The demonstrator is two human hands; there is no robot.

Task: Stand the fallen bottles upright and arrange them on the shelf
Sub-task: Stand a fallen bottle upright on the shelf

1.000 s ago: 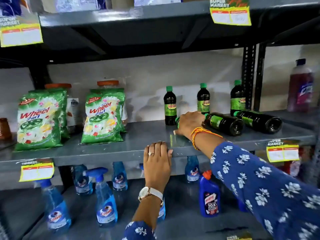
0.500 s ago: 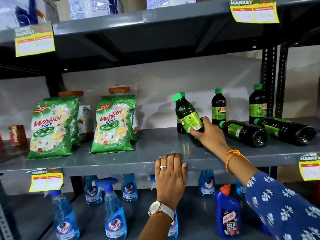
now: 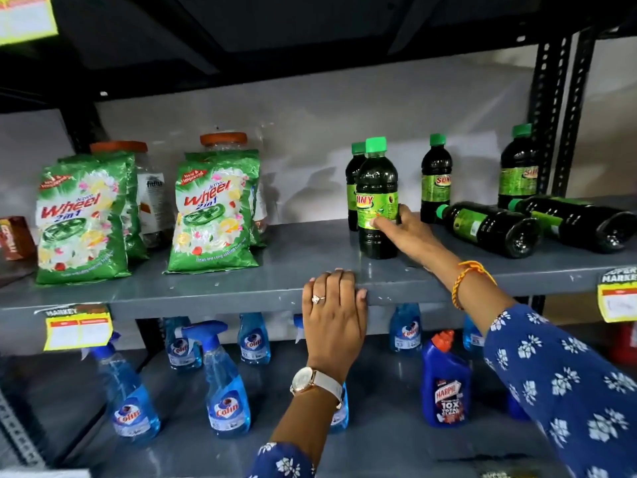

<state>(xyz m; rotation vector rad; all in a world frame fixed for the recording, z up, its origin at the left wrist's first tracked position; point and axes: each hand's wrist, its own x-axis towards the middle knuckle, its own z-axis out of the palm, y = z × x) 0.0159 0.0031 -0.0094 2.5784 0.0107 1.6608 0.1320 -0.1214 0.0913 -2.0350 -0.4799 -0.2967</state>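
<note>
I had my right hand [image 3: 405, 232] wrapped around the lower label of one dark green-capped bottle [image 3: 376, 198], thumb across the front and fingers behind, the grip closed on it. That bottle stood upright on the grey shelf [image 3: 241, 288], just in front of another standing bottle [image 3: 352, 181] of the same kind. My left hand [image 3: 334, 312] lay flat over the shelf's front edge, fingers together and pinching nothing, only bracing.

By my reckoning the job was about part-way through. Four bottles stood: the one in my hand, the one behind it, a third [image 3: 436, 177] further right and a fourth [image 3: 518, 167] beside the upright post. Two fallen bottles [image 3: 489, 227] [image 3: 579, 222] were left on their sides at the right, caps pointing left, bases toward me. Those two needed standing, and the upright ones looked unevenly spaced, so I judged some lining up remained too.
</note>
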